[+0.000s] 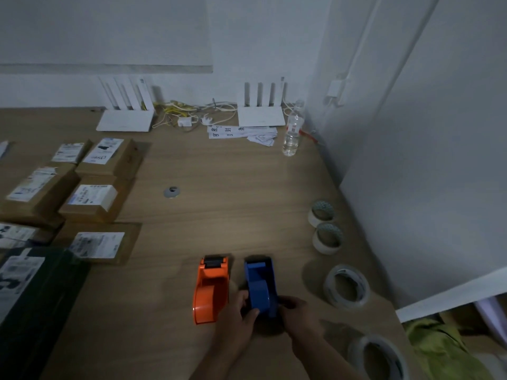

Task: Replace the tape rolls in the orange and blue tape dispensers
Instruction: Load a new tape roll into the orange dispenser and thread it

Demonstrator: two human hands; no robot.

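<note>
both hands on the blue dispenser (pixel 260 283): left hand (pixel 236 311) and right hand (pixel 299 311) curl round its rounded near end. orange dispenser (pixel 212 286) lies just left of it, untouched. right of it a clear tape roll (pixel 347 286), a second clear roll (pixel 377 355) nearer, small white rolls (pixel 327 238) farther back. labelled parcels (pixel 90 201) well left, a water bottle (pixel 293 130) far behind. pale wooden bench (pixel 219 215), dim room, white wall (pixel 274 37).

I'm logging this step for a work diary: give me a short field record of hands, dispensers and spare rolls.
left hand: grips blue plastic tape dispenser
right hand: grips the same dispenser, opposite side
orange plastic tape dispenser: on wooden table, left of the blue one, untouched
small white tape rolls: two, by table's right edge
large clear tape rolls: two, nearer the person
</note>
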